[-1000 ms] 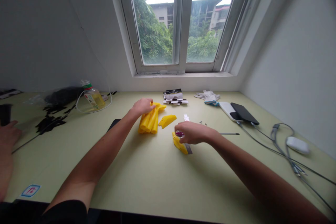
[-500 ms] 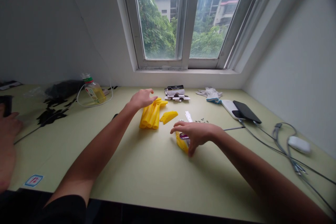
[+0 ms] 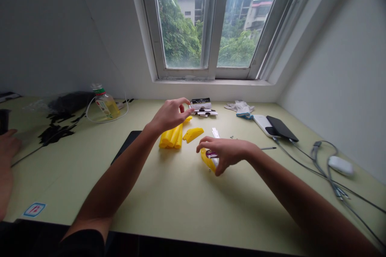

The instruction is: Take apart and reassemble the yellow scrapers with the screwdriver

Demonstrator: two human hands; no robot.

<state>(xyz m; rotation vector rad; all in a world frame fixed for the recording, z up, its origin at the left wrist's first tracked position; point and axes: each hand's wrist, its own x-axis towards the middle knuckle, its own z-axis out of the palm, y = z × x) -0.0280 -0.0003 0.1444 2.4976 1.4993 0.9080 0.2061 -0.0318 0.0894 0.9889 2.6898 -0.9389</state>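
My left hand [image 3: 172, 113] is above the bundle of yellow tubular plastic parts [image 3: 171, 138], its thumb and index finger apart near the white-and-black boxes [image 3: 201, 104]. I cannot make out anything held in it. My right hand [image 3: 229, 153] curls around a curved yellow plastic piece [image 3: 206, 161], with the thumb at its near end. A purple-and-white item [image 3: 212, 155] shows under the palm, partly hidden. A flat yellow piece [image 3: 193, 134] lies between the hands. White strips [image 3: 215, 132] lie just beyond the right hand, and a tiny bit [image 3: 209, 170] sits by the curved piece.
A bottle of yellow liquid [image 3: 109, 106] and black scraps [image 3: 56, 131] are on the left, with another person's hand [image 3: 10, 140]. A dark flat device [image 3: 125, 145] lies beside my left forearm. At right are gloves [image 3: 241, 107], a black phone-like slab [image 3: 282, 127] and cables [image 3: 327, 168].
My left hand has moved right and over the far ends of the yellow tubular parts, toward the boxes. More of the dark device shows. My right hand stays around the curved piece.
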